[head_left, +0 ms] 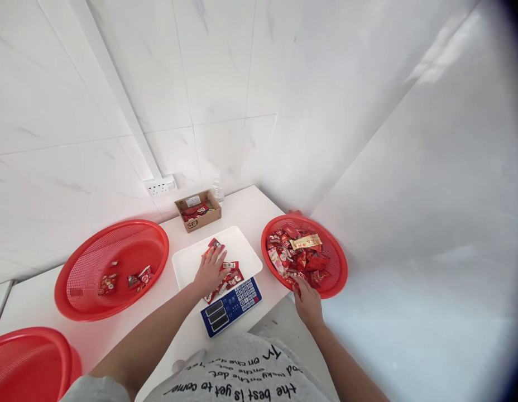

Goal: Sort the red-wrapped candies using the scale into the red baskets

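My left hand (209,273) lies with fingers spread over several small red snack packets (234,277) on the white tray (187,258) of a weighing scale. The scale's blue keypad panel (231,306) faces me, its displays dark. At the near rim of a round red plastic basket (341,262), my right hand (308,304) reaches in with bent fingers against the packets. Its fingertips are partly hidden, and what they pinch cannot be made out. Many red packets (303,259) fill this basket, with a long gold packet (306,242) on top.
Behind the scale is an open cardboard box (204,224) with red packets inside, near a clear plastic object (217,191). To the left, another red basket (112,229) holds a few packets (140,277). A further red basket (28,357) is cut off at lower left. Tiled walls border the white table (242,204).
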{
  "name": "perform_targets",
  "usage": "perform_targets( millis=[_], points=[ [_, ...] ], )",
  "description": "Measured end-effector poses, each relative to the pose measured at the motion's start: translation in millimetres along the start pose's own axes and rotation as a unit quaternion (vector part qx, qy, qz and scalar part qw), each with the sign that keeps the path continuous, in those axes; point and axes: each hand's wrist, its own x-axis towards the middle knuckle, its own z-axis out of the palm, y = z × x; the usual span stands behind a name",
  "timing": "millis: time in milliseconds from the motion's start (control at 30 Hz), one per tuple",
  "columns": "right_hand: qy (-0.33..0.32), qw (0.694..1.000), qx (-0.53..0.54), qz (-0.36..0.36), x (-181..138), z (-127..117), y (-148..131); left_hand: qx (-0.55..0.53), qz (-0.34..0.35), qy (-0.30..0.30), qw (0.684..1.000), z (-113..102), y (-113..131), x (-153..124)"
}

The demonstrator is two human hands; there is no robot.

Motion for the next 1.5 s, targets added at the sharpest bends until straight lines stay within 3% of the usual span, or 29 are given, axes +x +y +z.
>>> perform_targets(
  millis=[200, 433, 600, 767, 867, 1033, 1267, 1500],
  points=[
    [0.003, 1.000, -0.002, -0.003, 0.7, 0.2, 0.4, 0.016, -0.031, -0.044, 0.998, -13.7, -26.0, 18.9],
    [0.015, 1.000, -0.009, -0.012, -0.6, 0.1, 0.0, -0.017, -0.008, -0.083, 0.996, -12.9, -36.2, 1.8],
    [0.011, 1.000, -0.012, -0.009, -0.2, 0.1, -0.3, -0.042, -0.007, -0.044, 0.998, -15.9, -33.0, -7.8],
    [0.017, 1.000, -0.008, -0.012, -0.3, 1.1, 0.7, -0.043, -0.102, -0.010, 0.994, -21.7, -31.0, -3.5],
    [0.023, 1.000, -0.001, -0.017, -0.4, 1.7, 1.7, -0.042, -0.121, -0.015, 0.992, -25.7, -30.5, -0.1],
    [0.023, 1.000, 0.000, -0.014, -0.3, 2.2, 2.4, -0.037, -0.092, -0.032, 0.995, -27.3, -29.1, -1.2],
    [0.025, 1.000, -0.003, -0.012, -0.4, 4.7, 4.0, -0.036, -0.059, -0.001, 0.998, -22.4, -28.2, 5.5],
    [0.008, 1.000, 0.010, 0.002, 0.2, 2.6, 2.1, -0.020, 0.013, -0.051, 0.998, -23.3, -29.6, 15.8]
  ],
)
